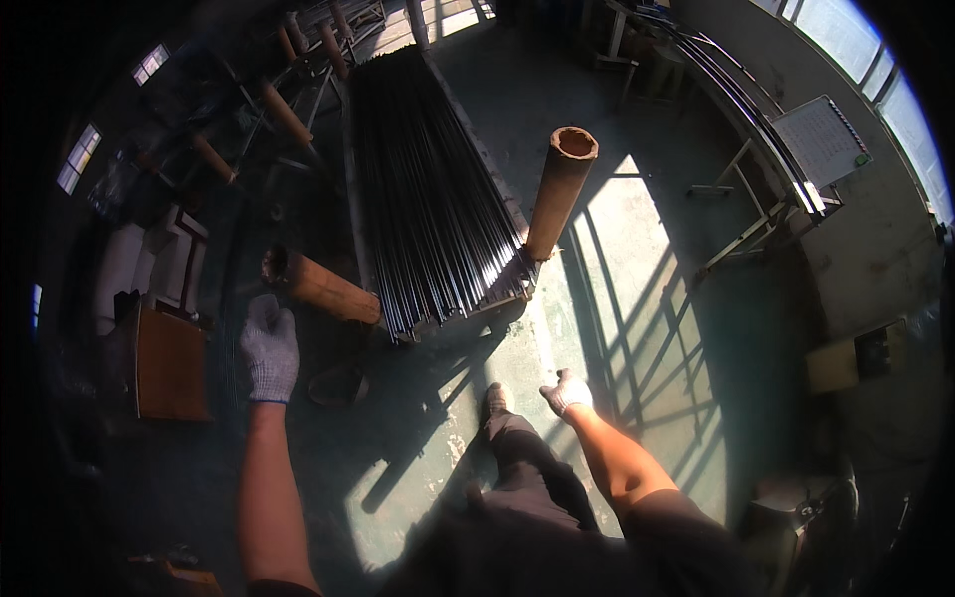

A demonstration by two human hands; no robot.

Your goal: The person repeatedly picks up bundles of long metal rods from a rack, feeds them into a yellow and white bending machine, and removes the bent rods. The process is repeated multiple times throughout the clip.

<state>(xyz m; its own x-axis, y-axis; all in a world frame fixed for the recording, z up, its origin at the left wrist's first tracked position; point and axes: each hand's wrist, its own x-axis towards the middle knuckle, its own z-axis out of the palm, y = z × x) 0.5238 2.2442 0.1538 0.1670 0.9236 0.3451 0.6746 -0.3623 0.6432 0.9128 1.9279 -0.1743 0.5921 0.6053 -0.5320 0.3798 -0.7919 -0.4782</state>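
Note:
My left hand, in a pale knit glove, is raised beside the near end of a brown tube post. Its fingers are loosely extended, and I see nothing in them. Lower and further right, my right hand, gloved too, hangs over the sunlit floor with fingers slightly bent and thumb apart. Nothing shows in its grasp. Ahead of me lies a long bundle of dark, shiny metal rods on a rack, between the left post and an upright brown tube post on the right.
At the right wall, long metal bars rest on a stand beside a white board. A brown panel and white pieces stand at the left. More brown posts rise at the far left. Window light crosses the green floor.

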